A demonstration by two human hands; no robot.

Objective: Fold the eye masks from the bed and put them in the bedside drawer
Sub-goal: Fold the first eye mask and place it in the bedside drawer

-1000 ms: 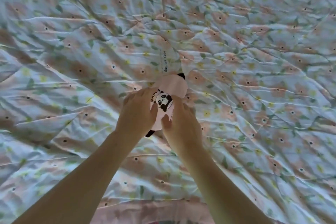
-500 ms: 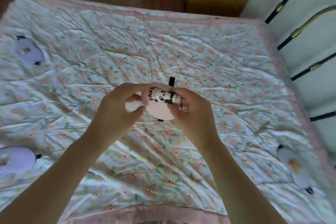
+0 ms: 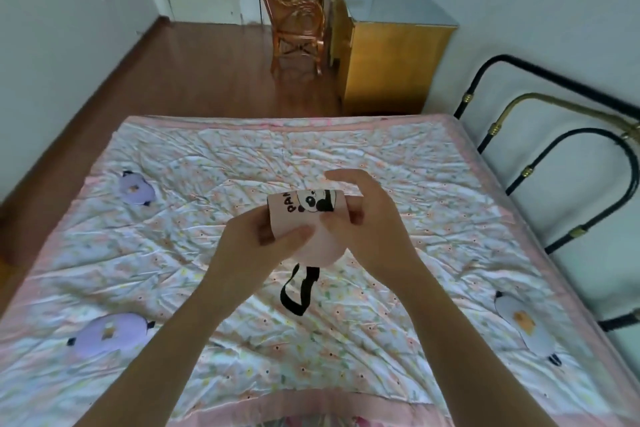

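Observation:
A pink eye mask with a panda print (image 3: 300, 218), folded over, is held up above the bed between both hands. My left hand (image 3: 258, 239) pinches its left edge with thumb on the front. My right hand (image 3: 367, 218) grips its right side, fingers curled round it. Its black strap (image 3: 298, 291) hangs in a loop below. Two purple eye masks lie on the quilt, one at the near left (image 3: 110, 333) and one at the far left (image 3: 136, 188). A grey-blue eye mask (image 3: 523, 326) lies at the right.
The bed carries a floral quilt with a pink border (image 3: 311, 121). A black and brass metal bed frame (image 3: 554, 149) stands at the right. Beyond the bed are a yellow wooden bedside cabinet (image 3: 391, 66), a rattan chair (image 3: 298, 17) and wood floor.
Both hands have lifted the pink mask off the quilt and raised it. The view has tilted up from the quilt to the room. The strap now dangles below.

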